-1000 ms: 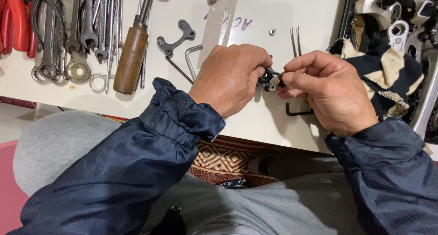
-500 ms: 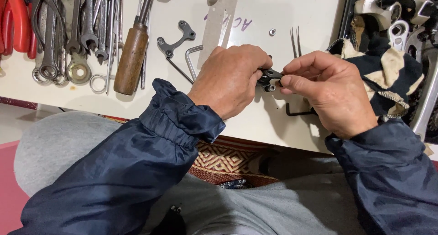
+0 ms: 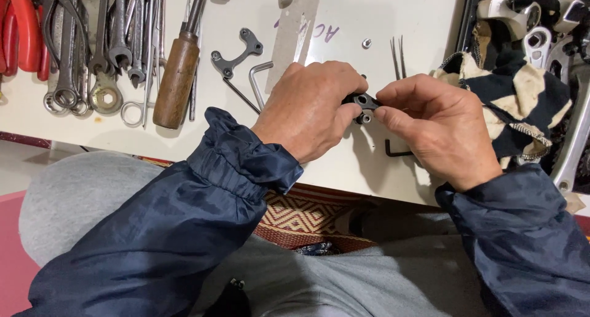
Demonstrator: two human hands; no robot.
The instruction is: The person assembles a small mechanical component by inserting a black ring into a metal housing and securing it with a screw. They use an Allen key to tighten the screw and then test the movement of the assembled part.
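My left hand point(image 3: 310, 105) and my right hand point(image 3: 439, 123) meet over a white work board point(image 3: 246, 145). Between their fingertips they pinch a small black metal part with holes point(image 3: 362, 102); most of it is hidden by my fingers. A black hex key point(image 3: 396, 151) lies on the board just under my right hand. Both sleeves are dark blue.
At the back left lie several wrenches point(image 3: 101, 46), red-handled pliers point(image 3: 21, 28) and a wooden-handled tool point(image 3: 178, 77). A grey bracket point(image 3: 236, 52), a bent hex key point(image 3: 258, 80), a small nut point(image 3: 367, 43) and tweezers point(image 3: 398, 52) lie behind my hands. A black-and-cream rag point(image 3: 516, 95) and metal parts sit right.
My right fingers have shifted slightly on the small black part. Both hands stay in about the same place.
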